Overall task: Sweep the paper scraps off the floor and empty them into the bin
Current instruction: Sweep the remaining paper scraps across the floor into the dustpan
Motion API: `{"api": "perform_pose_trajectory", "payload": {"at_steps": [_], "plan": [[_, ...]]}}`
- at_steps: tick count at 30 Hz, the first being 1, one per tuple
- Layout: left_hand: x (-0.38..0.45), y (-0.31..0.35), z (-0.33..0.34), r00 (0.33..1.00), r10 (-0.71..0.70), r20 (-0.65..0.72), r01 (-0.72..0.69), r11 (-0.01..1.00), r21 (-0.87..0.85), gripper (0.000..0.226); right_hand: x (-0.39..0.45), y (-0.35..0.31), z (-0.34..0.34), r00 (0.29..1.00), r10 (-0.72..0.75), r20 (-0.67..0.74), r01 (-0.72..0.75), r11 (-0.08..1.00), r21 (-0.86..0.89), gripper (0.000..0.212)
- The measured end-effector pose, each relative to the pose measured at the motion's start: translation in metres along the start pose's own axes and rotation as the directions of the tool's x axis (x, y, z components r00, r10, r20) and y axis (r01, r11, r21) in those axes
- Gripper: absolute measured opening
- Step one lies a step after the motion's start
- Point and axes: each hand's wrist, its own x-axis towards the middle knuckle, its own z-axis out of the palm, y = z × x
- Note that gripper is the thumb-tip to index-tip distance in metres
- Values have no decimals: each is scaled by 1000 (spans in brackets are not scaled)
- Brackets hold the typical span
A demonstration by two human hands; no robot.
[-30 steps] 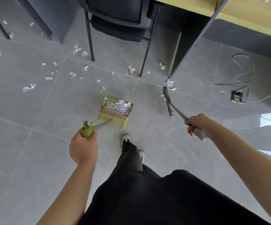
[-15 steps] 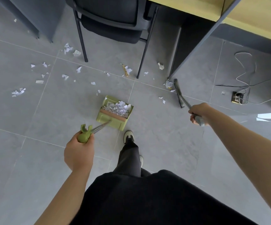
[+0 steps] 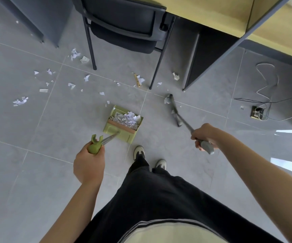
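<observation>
Sweep in progress, pan part-filled.
My right hand grips the broom; left hand grips the dustpan handle. Broom head's long axis faces the pan's mouth; paper scraps at its far end, right of the pan.

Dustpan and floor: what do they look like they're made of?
The dustpan looks like moulded plastic: matte, even olive green, with a brownish strip across it. Its shaft looks metallic, grey with a sheen. The floor looks like smooth grey tile, judging by its straight grout lines.
</observation>
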Motion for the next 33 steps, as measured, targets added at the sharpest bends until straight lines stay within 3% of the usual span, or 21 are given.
{"api": "perform_pose_trajectory", "payload": {"at_steps": [6,14,21,33], "plan": [[0,14,1,998,-58,5,58,998,-35,15,-11,-20,-28,993,-19,117,-23,938,347,8],[-8,36,5,981,-180,-71,174,981,-90,16,4,-90,-50,989,-141,37,115,909,402,19],[-13,44,8,957,-269,-109,256,959,-120,12,38,-159,-74,973,-215,-77,229,927,296,19],[-11,35,2,898,-400,-182,370,912,-178,13,99,-199,-71,977,-171,-129,164,985,-59,17]]}}
